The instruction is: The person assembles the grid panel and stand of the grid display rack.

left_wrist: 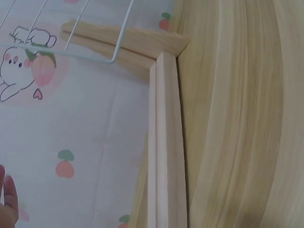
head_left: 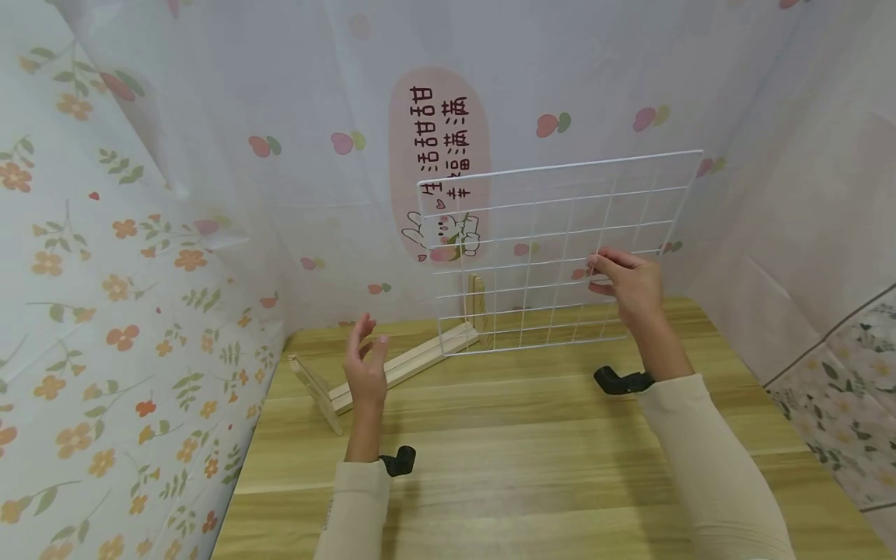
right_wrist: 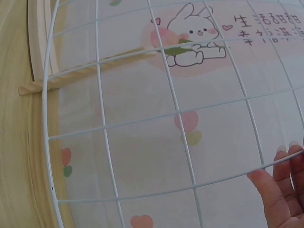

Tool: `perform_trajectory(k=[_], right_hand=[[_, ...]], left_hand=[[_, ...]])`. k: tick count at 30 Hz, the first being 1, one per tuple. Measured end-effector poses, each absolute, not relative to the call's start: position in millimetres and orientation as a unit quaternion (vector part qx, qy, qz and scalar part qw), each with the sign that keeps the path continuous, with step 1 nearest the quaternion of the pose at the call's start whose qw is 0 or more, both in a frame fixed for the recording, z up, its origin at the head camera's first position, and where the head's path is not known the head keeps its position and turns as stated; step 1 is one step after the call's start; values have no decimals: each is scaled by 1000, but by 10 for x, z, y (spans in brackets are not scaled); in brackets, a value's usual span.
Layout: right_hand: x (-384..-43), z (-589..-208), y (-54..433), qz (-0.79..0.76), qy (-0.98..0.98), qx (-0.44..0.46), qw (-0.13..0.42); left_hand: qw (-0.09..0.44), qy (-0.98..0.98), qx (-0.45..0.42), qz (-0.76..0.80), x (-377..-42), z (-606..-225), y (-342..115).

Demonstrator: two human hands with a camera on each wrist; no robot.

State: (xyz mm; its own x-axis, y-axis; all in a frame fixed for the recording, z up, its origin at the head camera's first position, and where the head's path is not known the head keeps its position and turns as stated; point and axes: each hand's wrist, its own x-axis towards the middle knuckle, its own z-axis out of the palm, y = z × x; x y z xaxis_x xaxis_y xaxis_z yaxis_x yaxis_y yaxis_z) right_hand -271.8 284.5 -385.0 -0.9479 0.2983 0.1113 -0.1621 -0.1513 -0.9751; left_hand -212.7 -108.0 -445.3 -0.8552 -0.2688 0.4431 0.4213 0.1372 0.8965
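Observation:
A white wire grid panel (head_left: pixel 560 167) is held up, tilted, over the back of the table. My right hand (head_left: pixel 633 289) pinches one of its wires between thumb and fingers, towards the panel's right side; the right wrist view shows the thumb (right_wrist: pixel 268 190) at the wire. Left of the panel, my left hand (head_left: pixel 365 373) is raised with loosely bent fingers and nothing in them. Behind it lies a wooden stand: a grooved bar (left_wrist: pixel 168 142) joins a left upright (head_left: pixel 315 393) and a right upright (left_wrist: pixel 118 42). The panel's lower left corner overlaps the bar's far end in the head view; contact cannot be told.
The wood-grain tabletop (head_left: pixel 504 467) ends at a printed curtain (head_left: pixel 315 202) at the back. A flowered cloth (head_left: pixel 140 327) hangs along the left side, and another pale sheet (head_left: pixel 784 257) stands on the right. Black wrist mounts (head_left: pixel 399 461) sit on both forearms.

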Motion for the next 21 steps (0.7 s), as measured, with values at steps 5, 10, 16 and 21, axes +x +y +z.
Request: perform_trajectory(k=[5, 10, 16, 21], right_hand=[[-2712, -3853, 2825, 760, -630, -54, 149], [-2705, -3854, 2812, 755, -637, -48, 149], [-2697, -3859, 2814, 757, -635, -47, 146], [-2692, -3850, 2788, 760, -631, -47, 148]], left_hand=[[301, -703, -35, -644, -2109, -4422, -1190], [351, -695, 2, -628, -2075, -4385, -1292], [409, -684, 29, -604, -2054, -4347, -1403], [435, -667, 43, -603, -2053, -4365, -1508]])
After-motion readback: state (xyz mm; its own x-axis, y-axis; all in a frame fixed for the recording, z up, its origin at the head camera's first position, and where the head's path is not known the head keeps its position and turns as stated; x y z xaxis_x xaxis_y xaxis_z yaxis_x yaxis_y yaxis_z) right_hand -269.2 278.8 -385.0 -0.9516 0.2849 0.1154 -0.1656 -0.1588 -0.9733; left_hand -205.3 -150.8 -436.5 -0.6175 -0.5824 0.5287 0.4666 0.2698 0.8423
